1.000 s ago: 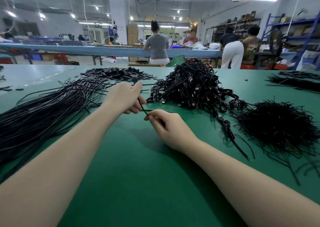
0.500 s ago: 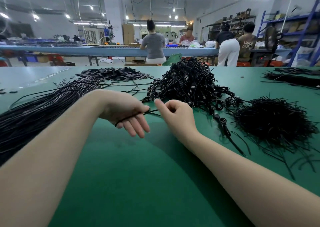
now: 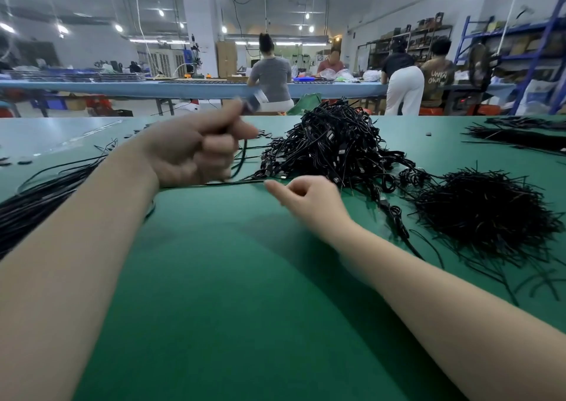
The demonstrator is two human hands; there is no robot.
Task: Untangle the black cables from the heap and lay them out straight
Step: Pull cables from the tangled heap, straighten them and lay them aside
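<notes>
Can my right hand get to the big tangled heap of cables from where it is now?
Probably yes. The right hand lies on the green table just in front of the tangled heap, with nothing between them; the left hand is off to the side.

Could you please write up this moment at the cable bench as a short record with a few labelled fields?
Surface: green table
Tangled heap: black cables piled at centre back
Straightened bundle: long cables lying together at the left edge
Offcuts pile: short black strands at the right
Left hand: raised and blurred, fingers curled round a black cable
Cable in grip: runs along the table from the left hand toward the right fingertips
Right hand: low over the table, fingers pinched together at the cable's end
</notes>
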